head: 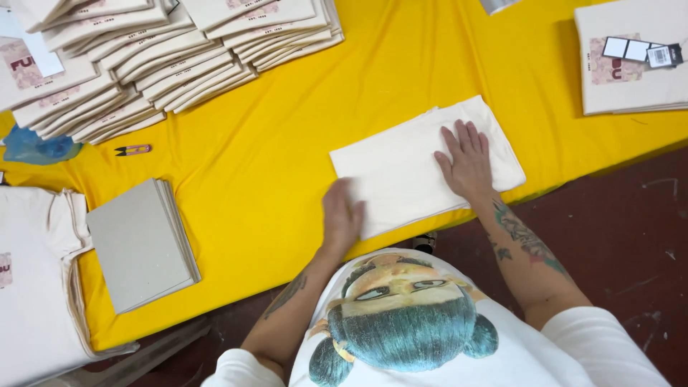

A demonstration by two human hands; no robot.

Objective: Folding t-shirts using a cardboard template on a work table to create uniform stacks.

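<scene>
- The cream folded cloth garment (423, 168) lies as a flat, tidy rectangle on the yellow-covered table (272, 158), close to the near edge; by its look the folding is nearly done, with only smoothing or squaring left.
- The right hand (467, 159) rests open, palm down, fingers spread, on the right part of the folded garment, pressing it flat.
- The left hand (341, 216) is blurred; it sits at the garment's lower left corner, touching its edge. It looks loosely open, gripping nothing that I can see.
- So the garment lies under and between both hands, directly in front of the person.
- Many folded pieces already sit in overlapping rows of cream folded garments (143, 64) at the far left corner of the table, and another folded stack with card tags (631, 61) lies at the far right.
- A stack of grey rectangular boards (140, 244) lies near the left edge, with a small pink thread snip (133, 150) beyond it.
- A pile of cream unfolded cloth (36, 279) hangs over the left edge, likely still waiting.
</scene>
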